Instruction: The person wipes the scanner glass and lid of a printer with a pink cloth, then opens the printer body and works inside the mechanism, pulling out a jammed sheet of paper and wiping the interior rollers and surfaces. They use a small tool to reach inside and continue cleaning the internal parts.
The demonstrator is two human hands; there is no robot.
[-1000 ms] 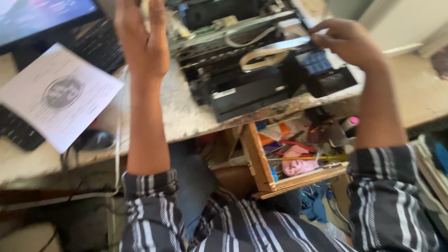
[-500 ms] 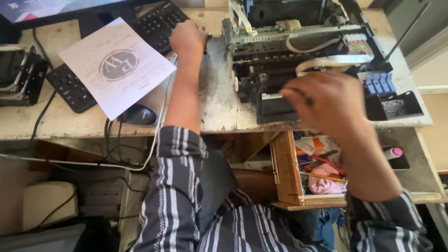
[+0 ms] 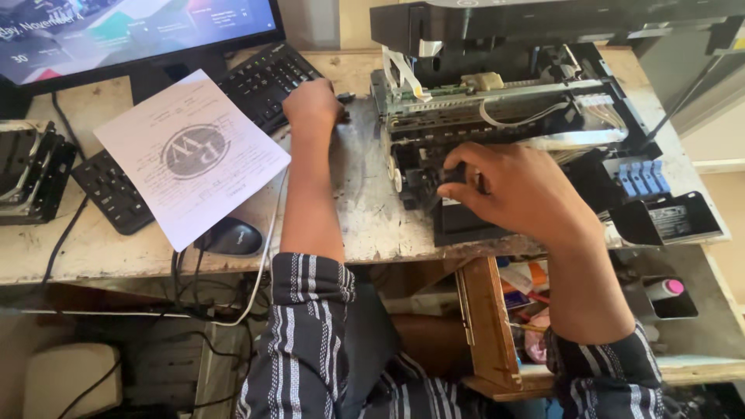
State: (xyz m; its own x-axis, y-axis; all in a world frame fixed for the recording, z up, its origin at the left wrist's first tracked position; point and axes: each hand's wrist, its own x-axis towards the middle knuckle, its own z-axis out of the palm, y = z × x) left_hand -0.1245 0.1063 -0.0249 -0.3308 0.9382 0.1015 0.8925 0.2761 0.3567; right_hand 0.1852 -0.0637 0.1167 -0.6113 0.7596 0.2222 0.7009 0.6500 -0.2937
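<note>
An opened printer (image 3: 535, 85) with its black casing stripped and its inner rails and cables bare stands on the worn desk (image 3: 365, 209). My right hand (image 3: 516, 190) rests on its front left part, fingers curled around a black piece there. My left hand (image 3: 313, 105) lies fisted on the desk beside the printer's left side, at the lower corner of a black keyboard (image 3: 256, 81); whether it holds anything is hidden.
A printed sheet (image 3: 190, 155) lies over the keyboard, with a black mouse (image 3: 231, 237) below it and a monitor (image 3: 132, 31) behind. Blue ink tanks (image 3: 640, 178) sit at the printer's right. An open wooden drawer (image 3: 485, 326) of small items hangs under the desk. Another black device (image 3: 27, 174) sits far left.
The view has tilted so the desk sits lower and nearer. My right hand has come down onto the printer's front; my left hand stays by the keyboard corner.
</note>
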